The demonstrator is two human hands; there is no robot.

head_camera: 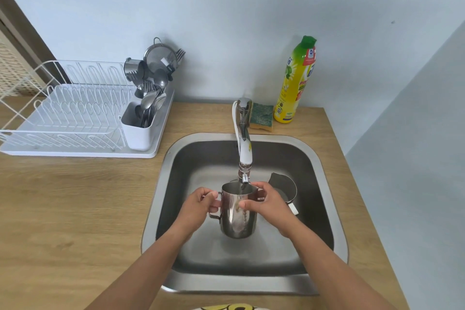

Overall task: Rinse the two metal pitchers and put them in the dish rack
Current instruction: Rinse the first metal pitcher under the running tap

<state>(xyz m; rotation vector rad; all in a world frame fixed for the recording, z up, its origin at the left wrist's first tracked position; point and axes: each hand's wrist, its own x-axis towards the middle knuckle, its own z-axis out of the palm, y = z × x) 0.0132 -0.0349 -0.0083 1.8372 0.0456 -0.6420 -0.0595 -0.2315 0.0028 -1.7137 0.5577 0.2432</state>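
The left hand (198, 206) and the right hand (266, 202) are both gripping one metal pitcher (237, 216), holding it upright over the sink (327, 184), directly under the tap (244, 143). The left hand is curling its fingers round the handle at nine o'clock of the pitcher. The right hand is wrapping thumb and fingers round the body and rim at three o'clock. The second pitcher (284, 185) is standing in the basin at two o'clock of the first, just behind the right hand. The white dish rack (63, 113) is sitting on the worktop (75, 209) at ten o'clock of the sink.
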